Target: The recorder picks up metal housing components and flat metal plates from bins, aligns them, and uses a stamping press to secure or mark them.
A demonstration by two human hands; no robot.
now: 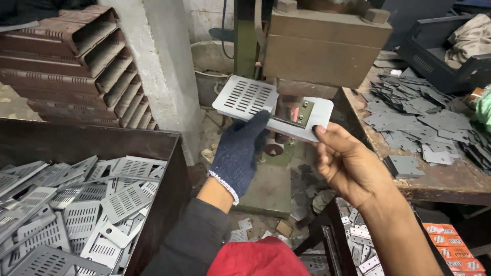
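Left of the left forearm, low down: bin (169, 153) heaped with grey slotted plates (102, 214), lying loose and overlapping. Below the right wrist: a second container (332, 225) of small flat stampings (360, 245).

Left hand (238, 153), in a dark knit glove, reaches up; fingertips pinch the near edge of the plate (266, 105) close to its middle. Right hand (350, 163), bare, grips the plate's right end, thumb on top at the corner, fingers underneath. Both hands grasp the plate; neither is free.

Plate: flat grey sheet metal, slotted field on the left half, plain on the right. It lies across the press bed, above and beyond both hands, with the plain part under the die (296, 112).

Handling, judged: thin, light, stiff enough to stay flat when held at one end and mid-edge. Cut edges and slot rims probably sharp, so the bare hand is the one at risk. Surface smooth, may slip if oily. Best held by the outer edges, fingers clear of the die.

Beyond the hands: press block (327, 48). Right of the right hand: bench (440, 181) strewn with small grey blanks (424, 115). Far left: stacked brown channel parts (71, 61).
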